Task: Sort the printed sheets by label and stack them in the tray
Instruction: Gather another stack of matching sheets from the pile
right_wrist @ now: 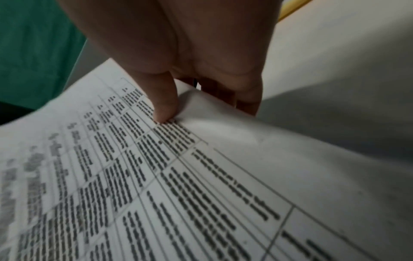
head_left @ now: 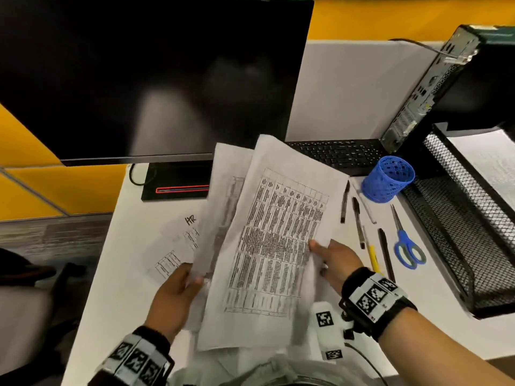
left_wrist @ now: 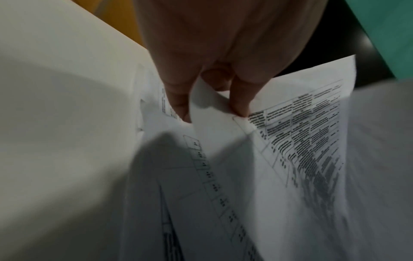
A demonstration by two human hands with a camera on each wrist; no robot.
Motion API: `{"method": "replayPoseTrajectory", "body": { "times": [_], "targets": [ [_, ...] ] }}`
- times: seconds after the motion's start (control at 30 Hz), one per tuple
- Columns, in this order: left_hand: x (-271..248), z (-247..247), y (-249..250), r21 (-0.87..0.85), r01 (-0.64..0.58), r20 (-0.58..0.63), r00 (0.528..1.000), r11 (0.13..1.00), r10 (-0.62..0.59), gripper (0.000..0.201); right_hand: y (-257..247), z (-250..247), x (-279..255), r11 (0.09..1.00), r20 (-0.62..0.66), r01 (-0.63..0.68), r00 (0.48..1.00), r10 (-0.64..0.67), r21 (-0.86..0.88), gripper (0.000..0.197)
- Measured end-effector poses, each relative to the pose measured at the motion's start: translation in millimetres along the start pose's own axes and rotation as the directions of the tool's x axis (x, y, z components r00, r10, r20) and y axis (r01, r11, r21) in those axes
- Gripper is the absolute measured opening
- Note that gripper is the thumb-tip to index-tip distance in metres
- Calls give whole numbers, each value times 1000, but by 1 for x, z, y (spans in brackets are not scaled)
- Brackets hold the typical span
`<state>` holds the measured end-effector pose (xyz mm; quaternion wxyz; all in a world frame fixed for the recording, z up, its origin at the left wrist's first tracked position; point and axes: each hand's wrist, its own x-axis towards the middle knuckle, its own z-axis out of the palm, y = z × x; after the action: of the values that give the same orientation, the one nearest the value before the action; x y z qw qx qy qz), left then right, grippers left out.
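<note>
I hold printed sheets above the white desk in front of the monitor. My right hand [head_left: 331, 260] pinches the right edge of the front sheet [head_left: 276, 240], a densely printed table; its thumb [right_wrist: 164, 106] lies on top, the fingers beneath. My left hand [head_left: 178, 293] pinches the lower left edge of the sheet behind [head_left: 223, 190], thumb on the paper [left_wrist: 223, 134]. Another sheet marked "HR" [head_left: 178, 246] lies flat on the desk. The black mesh tray [head_left: 457, 227] stands at the right, with paper [head_left: 490, 160] on its upper tier.
A dark monitor [head_left: 145, 79] fills the back left, a keyboard [head_left: 337, 154] sits behind the sheets and a computer case [head_left: 434, 87] stands at the back right. A blue mesh pen cup [head_left: 387, 179], several pens [head_left: 358, 224] and blue scissors [head_left: 407, 246] lie between sheets and tray.
</note>
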<state>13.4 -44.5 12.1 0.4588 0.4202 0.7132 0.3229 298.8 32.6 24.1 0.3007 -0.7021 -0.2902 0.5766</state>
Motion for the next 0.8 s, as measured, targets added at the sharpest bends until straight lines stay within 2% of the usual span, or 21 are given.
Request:
{"method": "replayPoseTrajectory", "body": {
  "times": [0.07,0.17,0.2,0.23,0.3,0.37,0.43,0.57,0.63,0.67,0.77,0.8],
  "targets": [
    [-3,3,5,56,-18,119,993,998,11,11,3,6,1,997,62,-34,998,30,75,5],
    [-1,0,9,-49,24,287,958,999,-9,30,9,-3,9,998,40,20,999,-22,66,11],
    [2,-1,7,-32,21,293,956,999,-10,37,9,-10,13,998,5,40,999,-40,52,20],
    [7,-2,7,14,-4,270,963,1000,0,42,11,-19,18,999,-56,49,997,-48,15,29],
    [17,-4,4,168,-64,139,989,984,40,47,13,-40,21,994,-201,38,978,-58,-99,32],
    [32,-5,-1,293,-62,7,998,954,63,44,22,-60,22,993,-269,31,961,-61,-114,38],
    [46,-4,-5,361,-27,-51,998,932,48,37,31,-73,22,986,-303,-4,952,-47,-166,46],
    [61,7,-6,356,35,-37,999,934,-23,42,55,-76,23,965,-282,-97,959,24,-245,42],
    [64,15,-5,415,57,-4,998,908,-61,44,65,-72,23,959,-269,-122,962,50,-257,37],
    [64,19,-4,443,52,12,998,895,-64,40,69,-69,24,952,-268,-122,962,43,-283,34],
    [62,28,-4,474,28,20,999,880,-42,10,65,-63,19,924,-278,-138,960,36,-357,32],
    [62,29,-5,477,20,15,999,879,-31,8,65,-63,20,922,-283,-143,958,38,-361,34]
  ]
}}
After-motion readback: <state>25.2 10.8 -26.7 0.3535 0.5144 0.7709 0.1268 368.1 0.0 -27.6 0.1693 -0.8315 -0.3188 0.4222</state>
